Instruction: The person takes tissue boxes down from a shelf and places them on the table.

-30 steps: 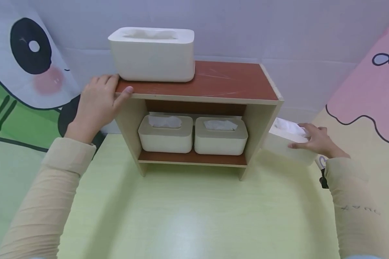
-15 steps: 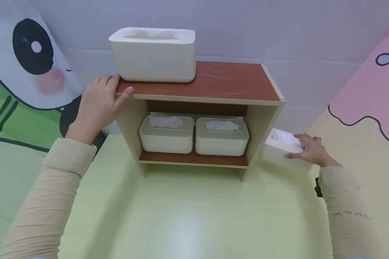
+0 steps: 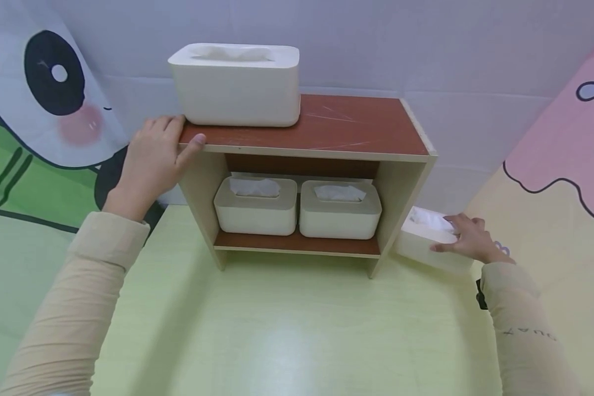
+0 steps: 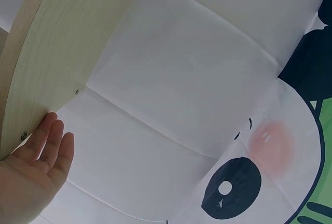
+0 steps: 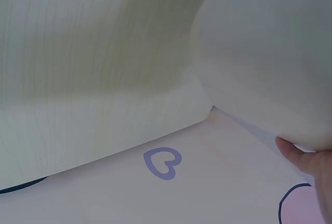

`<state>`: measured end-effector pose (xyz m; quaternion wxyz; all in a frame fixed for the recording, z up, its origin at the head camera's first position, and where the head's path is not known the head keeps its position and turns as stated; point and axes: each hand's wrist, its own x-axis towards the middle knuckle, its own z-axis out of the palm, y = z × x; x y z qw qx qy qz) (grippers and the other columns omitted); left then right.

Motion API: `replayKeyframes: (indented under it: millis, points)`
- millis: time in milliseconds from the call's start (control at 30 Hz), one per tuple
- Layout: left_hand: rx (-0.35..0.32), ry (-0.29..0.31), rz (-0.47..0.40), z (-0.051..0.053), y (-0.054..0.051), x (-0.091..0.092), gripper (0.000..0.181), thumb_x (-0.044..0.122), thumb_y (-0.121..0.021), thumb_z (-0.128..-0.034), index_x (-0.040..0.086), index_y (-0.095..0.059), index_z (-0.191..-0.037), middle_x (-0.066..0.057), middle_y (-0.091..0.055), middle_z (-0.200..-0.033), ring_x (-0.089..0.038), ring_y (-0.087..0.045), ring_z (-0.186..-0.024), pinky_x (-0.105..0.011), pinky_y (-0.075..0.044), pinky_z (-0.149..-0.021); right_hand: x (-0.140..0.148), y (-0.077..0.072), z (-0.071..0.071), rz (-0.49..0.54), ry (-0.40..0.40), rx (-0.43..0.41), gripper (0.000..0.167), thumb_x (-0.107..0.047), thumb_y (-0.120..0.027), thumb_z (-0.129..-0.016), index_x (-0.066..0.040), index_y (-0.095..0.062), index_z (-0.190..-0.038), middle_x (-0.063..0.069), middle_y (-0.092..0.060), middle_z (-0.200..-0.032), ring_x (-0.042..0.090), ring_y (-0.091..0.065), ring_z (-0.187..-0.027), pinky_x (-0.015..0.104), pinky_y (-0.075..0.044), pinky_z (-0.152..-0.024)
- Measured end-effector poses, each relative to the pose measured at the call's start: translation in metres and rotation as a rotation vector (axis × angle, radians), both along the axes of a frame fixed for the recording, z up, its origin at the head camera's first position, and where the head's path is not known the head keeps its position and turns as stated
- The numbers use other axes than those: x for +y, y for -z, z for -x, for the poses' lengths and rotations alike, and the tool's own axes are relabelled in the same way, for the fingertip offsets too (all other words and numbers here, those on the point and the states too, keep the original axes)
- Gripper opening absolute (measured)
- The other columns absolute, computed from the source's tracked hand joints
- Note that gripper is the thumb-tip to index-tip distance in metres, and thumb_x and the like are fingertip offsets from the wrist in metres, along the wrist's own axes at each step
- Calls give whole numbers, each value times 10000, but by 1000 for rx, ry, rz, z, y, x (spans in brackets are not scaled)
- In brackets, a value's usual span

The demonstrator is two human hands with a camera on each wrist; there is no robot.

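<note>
My left hand [image 3: 150,159] rests on the upper left corner of a small two-tier shelf [image 3: 356,124] with reddish-brown boards. Its fingers [image 4: 54,149] lie fairly straight against the side panel in the left wrist view. To the right of the shelf, my right hand [image 3: 470,239] grips a white tissue box [image 3: 418,250] from above, thumb on the near side. That box is slightly turned, low by the table; contact underneath cannot be made out. In the right wrist view its wall [image 5: 259,53] fills the upper right, with my thumb [image 5: 295,154] against it.
A taller white tissue box [image 3: 235,91] stands on the shelf's top left. Two more boxes, left [image 3: 254,212] and right [image 3: 340,214], sit side by side inside. The pale table [image 3: 277,324] spreads in front; a printed cloth [image 3: 326,33] hangs behind.
My right hand and the tissue box have moved down and left, closer to the shelf's right side. The left hand keeps its place on the shelf corner. The head view shifts slightly.
</note>
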<state>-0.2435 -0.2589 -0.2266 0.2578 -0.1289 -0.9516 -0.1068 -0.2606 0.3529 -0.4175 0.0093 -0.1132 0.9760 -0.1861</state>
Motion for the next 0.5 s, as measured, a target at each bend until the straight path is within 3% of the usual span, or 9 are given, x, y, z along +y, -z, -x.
replayKeyframes:
  millis: [500]
  points:
    - [6,12,-8,2,1,-1,690,525,-322,-943,-30,-374,-1352,-268,-456,-1300,-439,-393,-1186,-545,-286,-1019,0,15,1,20,-8,41,921,-506,-756,-652,4,-388,-1324,265,-366,-1330,550,-209,-1173,722,-241,-812]
